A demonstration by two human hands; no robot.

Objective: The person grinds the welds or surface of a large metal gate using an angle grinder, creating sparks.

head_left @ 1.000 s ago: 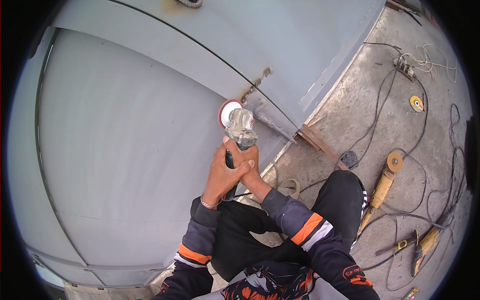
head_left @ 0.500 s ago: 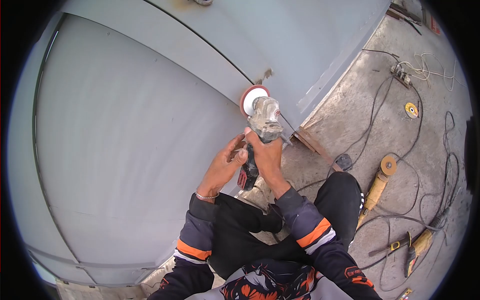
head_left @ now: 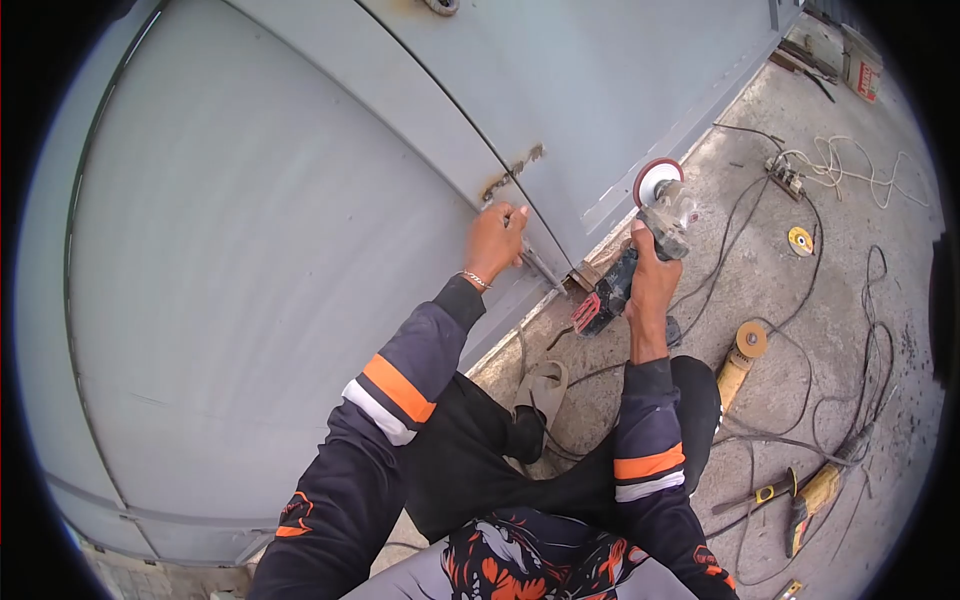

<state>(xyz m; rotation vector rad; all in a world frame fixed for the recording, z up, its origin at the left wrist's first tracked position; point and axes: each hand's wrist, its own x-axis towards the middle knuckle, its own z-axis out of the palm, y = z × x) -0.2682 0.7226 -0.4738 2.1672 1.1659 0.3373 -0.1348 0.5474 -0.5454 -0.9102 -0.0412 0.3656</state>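
My right hand (head_left: 648, 282) grips an angle grinder (head_left: 640, 255) with a red-rimmed disc (head_left: 655, 180), held off the metal and out over the concrete floor. My left hand (head_left: 495, 242) rests with curled fingers on the grey metal gate panel (head_left: 260, 250), right at a rusty weld spot (head_left: 510, 172) on the seam between two panels. A thin metal rod (head_left: 543, 268) sticks out just below that hand. I am crouched, with my knees under both arms.
On the concrete floor (head_left: 800, 300) to the right lie a yellow grinder (head_left: 735, 362), a loose yellow disc (head_left: 800, 240), another yellow-handled tool (head_left: 810, 500), a power strip (head_left: 782, 170) and several tangled cables. A sandal (head_left: 540, 385) is by my foot.
My right hand has swung the grinder away from the seam to the right. My left hand let go of the grinder and moved up onto the panel at the weld.
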